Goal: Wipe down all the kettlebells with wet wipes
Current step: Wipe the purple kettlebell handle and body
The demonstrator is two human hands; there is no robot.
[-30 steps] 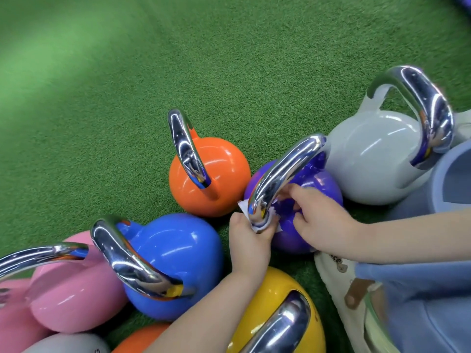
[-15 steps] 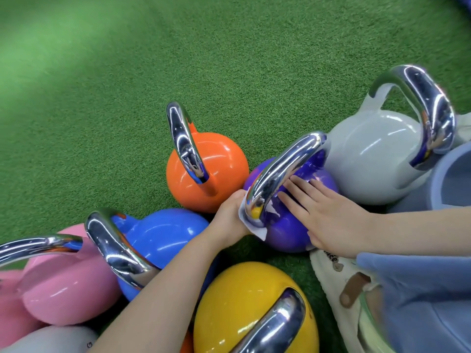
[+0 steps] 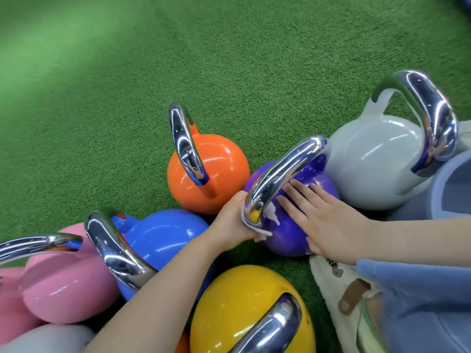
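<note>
left hand (image 3: 235, 220) pinching wet wipe (image 3: 257, 226) against purple kettlebell (image 3: 288, 225) handle base | right hand (image 3: 328, 220) spread flat on same kettlebell, beside handle

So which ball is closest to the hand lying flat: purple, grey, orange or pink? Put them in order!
From the right hand:
1. Purple kettlebell, under its fingers.
2. Grey kettlebell, just behind.
3. Orange kettlebell, across to the left.
4. Pink kettlebell, far left.
</note>
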